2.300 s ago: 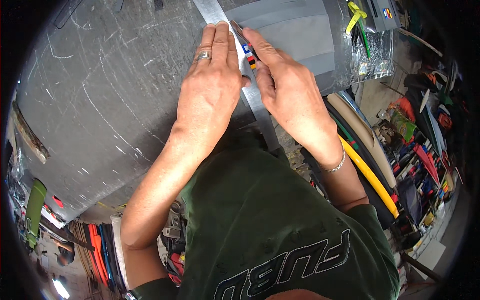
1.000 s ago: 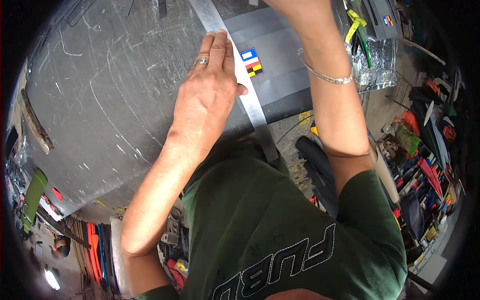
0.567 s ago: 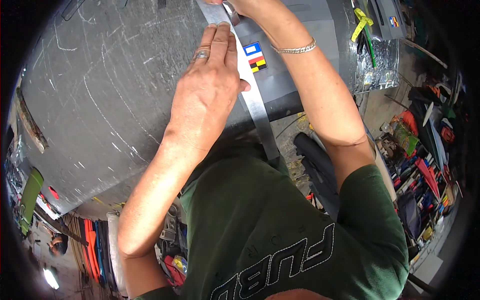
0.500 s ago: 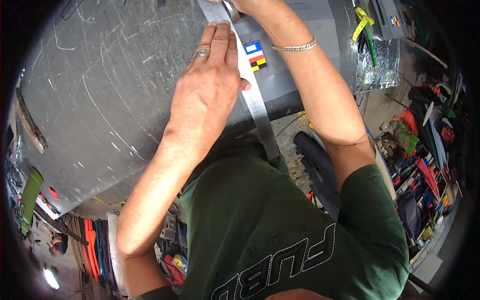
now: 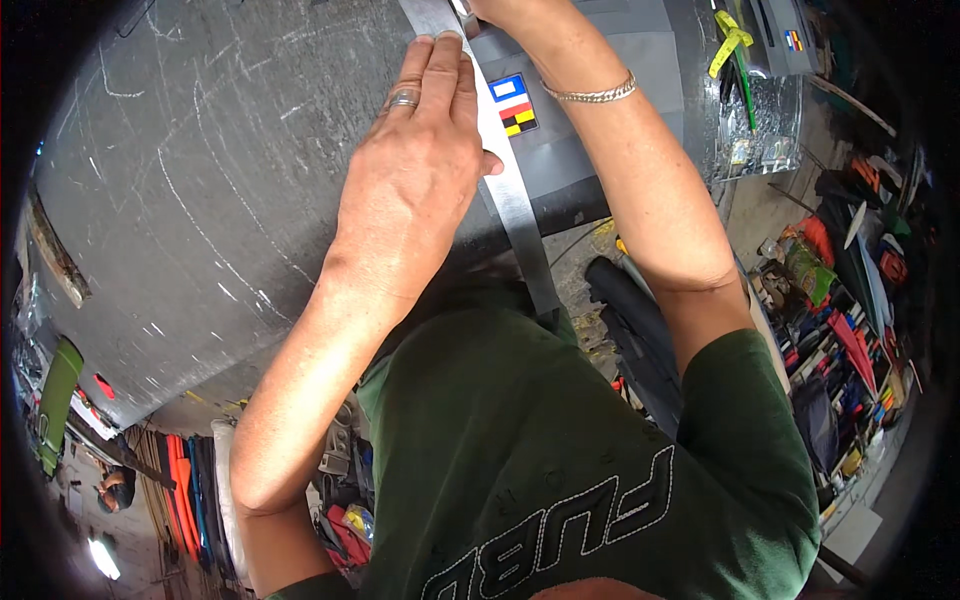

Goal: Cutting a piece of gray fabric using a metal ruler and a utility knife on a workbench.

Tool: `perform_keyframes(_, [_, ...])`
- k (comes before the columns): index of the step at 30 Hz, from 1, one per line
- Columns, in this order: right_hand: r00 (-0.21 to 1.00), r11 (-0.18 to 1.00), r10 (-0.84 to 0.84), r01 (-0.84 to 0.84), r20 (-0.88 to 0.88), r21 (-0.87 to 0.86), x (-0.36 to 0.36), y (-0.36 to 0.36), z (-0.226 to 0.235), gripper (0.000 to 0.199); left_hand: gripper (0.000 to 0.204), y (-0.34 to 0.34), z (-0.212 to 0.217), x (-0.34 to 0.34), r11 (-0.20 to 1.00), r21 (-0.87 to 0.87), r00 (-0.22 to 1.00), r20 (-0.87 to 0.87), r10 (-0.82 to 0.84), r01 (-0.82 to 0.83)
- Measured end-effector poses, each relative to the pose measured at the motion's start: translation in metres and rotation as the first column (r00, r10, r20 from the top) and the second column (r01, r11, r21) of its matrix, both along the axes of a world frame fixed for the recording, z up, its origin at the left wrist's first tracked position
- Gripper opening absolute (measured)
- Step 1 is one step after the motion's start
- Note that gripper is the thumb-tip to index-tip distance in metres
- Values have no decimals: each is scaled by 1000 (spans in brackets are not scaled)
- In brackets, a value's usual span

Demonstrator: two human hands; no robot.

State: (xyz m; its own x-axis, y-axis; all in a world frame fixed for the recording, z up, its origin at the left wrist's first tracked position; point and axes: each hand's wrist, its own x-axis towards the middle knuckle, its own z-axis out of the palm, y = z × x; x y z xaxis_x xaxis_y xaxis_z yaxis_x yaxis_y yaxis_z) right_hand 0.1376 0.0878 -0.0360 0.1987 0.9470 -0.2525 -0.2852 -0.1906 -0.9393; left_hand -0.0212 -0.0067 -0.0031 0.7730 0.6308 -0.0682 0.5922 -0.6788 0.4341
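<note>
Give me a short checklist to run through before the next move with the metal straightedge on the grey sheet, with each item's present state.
1. Left hand flat on the metal straightedge: ok, palm and fingers press along its left side.
2. Straightedge lying on the grey sheet: ok, though its lower end overhangs the near edge.
3. Right hand at the straightedge's far end: ok, but mostly cut off by the picture's top.
4. Tool in the right hand: cannot tell, only a small tip shows.
5. Left fingers off the straightedge's right edge: ok, apart from the thumb tip.
6. Coloured sticker uncovered: ok.
</note>
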Motion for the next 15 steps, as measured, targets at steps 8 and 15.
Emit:
perform_keyframes(8, [999, 999, -5, 4, 36, 34, -2, -4, 1, 57, 83, 0, 0, -1, 1000, -17, 1000, 16, 9, -8])
perform_keyframes(15, [998, 998, -23, 20, 52, 64, -5, -7, 3, 54, 75, 1, 2, -1, 999, 44, 999, -35, -18, 20])
